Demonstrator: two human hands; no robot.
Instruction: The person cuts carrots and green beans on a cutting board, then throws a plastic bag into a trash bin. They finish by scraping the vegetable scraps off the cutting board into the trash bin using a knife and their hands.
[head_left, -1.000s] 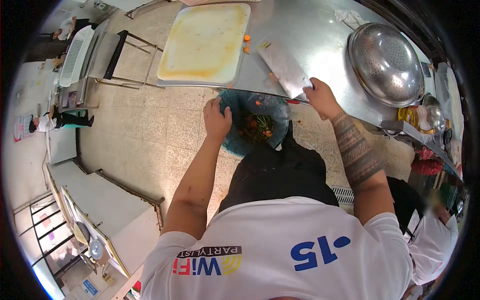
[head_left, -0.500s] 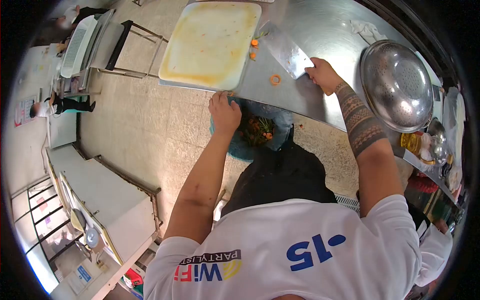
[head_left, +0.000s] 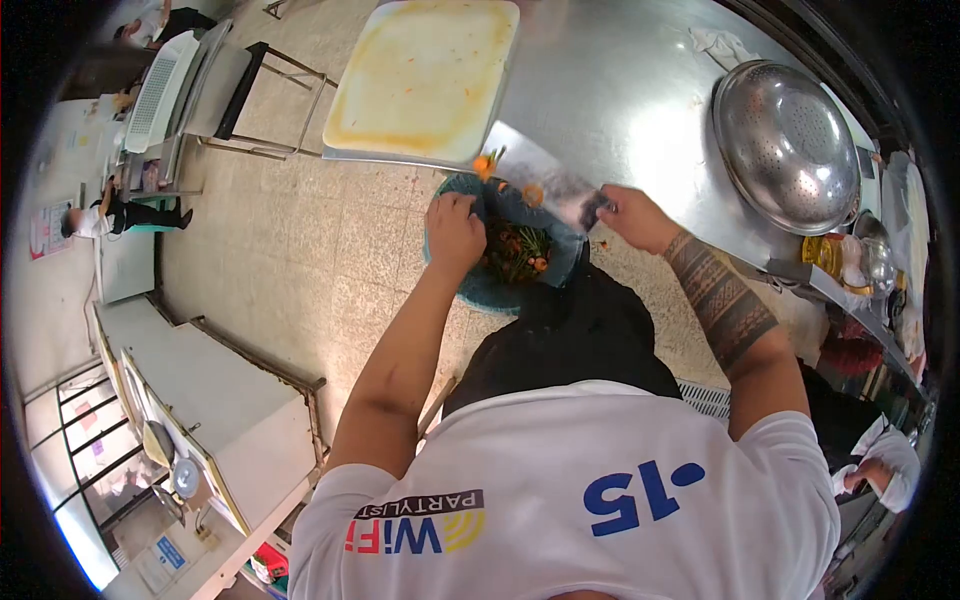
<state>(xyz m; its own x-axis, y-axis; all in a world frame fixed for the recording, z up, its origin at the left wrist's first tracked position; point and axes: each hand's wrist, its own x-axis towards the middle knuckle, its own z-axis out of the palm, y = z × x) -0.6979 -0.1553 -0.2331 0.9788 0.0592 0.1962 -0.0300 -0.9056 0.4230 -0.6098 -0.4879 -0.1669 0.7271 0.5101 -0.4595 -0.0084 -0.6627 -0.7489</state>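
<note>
My right hand (head_left: 632,218) is closed round the handle of a broad-bladed cleaver (head_left: 545,165), whose blade reaches over the table's near edge and above the bin. Orange carrot scraps (head_left: 486,163) with a bit of green show at the blade's far end, and a carrot ring (head_left: 533,195) appears against its lower side. Below is a teal bin (head_left: 440,196) with a bag-like liner, holding carrot tops and peelings (head_left: 520,252). My left hand (head_left: 457,232) has its fingers curled over the bin's left rim. Beyond the bin lies a stained white cutting board (head_left: 420,85).
The steel table (head_left: 600,60) carries a large upturned colander (head_left: 787,148) and a white cloth (head_left: 722,46) on the right. A yellow bottle (head_left: 822,255) stands near the colander. People (head_left: 125,212) are at the far left, and another person's sleeve (head_left: 888,455) shows lower right.
My right hand has drawn the cleaver toward me and left, off the tabletop to over the bin. The carrot scraps moved with it from the table. My left hand stays at the bin's rim.
</note>
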